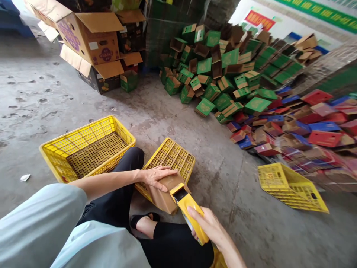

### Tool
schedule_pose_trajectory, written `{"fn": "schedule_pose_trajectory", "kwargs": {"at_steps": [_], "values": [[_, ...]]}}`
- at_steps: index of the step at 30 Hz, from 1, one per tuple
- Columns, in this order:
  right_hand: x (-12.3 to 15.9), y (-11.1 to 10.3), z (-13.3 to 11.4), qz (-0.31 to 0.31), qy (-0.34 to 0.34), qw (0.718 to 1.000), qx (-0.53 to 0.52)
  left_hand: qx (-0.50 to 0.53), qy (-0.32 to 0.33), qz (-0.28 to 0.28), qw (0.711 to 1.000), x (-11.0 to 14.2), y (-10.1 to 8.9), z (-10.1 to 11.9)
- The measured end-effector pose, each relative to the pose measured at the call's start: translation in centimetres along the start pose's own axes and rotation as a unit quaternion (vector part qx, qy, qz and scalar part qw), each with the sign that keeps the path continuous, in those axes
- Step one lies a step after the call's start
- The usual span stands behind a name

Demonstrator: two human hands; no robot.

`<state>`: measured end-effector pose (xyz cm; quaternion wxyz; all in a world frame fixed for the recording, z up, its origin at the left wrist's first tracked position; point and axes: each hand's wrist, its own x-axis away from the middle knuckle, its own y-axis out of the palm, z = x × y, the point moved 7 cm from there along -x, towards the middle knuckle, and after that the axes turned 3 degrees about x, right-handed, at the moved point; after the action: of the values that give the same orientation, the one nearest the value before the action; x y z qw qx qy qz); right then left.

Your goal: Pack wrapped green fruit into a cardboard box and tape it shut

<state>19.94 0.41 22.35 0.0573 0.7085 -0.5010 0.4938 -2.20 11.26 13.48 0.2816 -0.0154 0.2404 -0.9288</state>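
Observation:
A brown cardboard box (165,195) rests on an upturned yellow plastic crate (174,153) in front of my knees. My left hand (157,178) lies on the top of the box, fingers stretched out and pressing flat. In my right hand (205,223) is a yellow carton stapler (192,213), the fingers wrapped round its body. Its head reaches the right edge of the box; whether it bears on the cardboard I cannot tell. The underside of the box is hidden.
Left of my knee sits an open yellow crate (96,150); another yellow crate (290,188) lies tipped at the right. Green boxes (205,106) and red and blue boxes (325,137) lie heaped beyond. Large cartons (96,48) are stacked at the back left.

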Motion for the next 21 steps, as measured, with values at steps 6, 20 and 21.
{"fn": "schedule_pose_trajectory", "kwargs": {"at_steps": [6,20,21], "values": [[-0.2,0.4,0.4,-0.015,-0.001,1.0,-0.022,-0.136,0.05,0.013,0.989,0.2,0.3,1.2],[-0.1,0.7,1.3,-0.032,-0.017,0.999,-0.035,-0.248,0.207,-0.005,0.946,0.9,2.3,2.3],[0.0,0.7,1.4,-0.031,-0.016,0.999,-0.038,-0.251,0.201,-0.01,0.947,0.7,2.4,1.9]]}}
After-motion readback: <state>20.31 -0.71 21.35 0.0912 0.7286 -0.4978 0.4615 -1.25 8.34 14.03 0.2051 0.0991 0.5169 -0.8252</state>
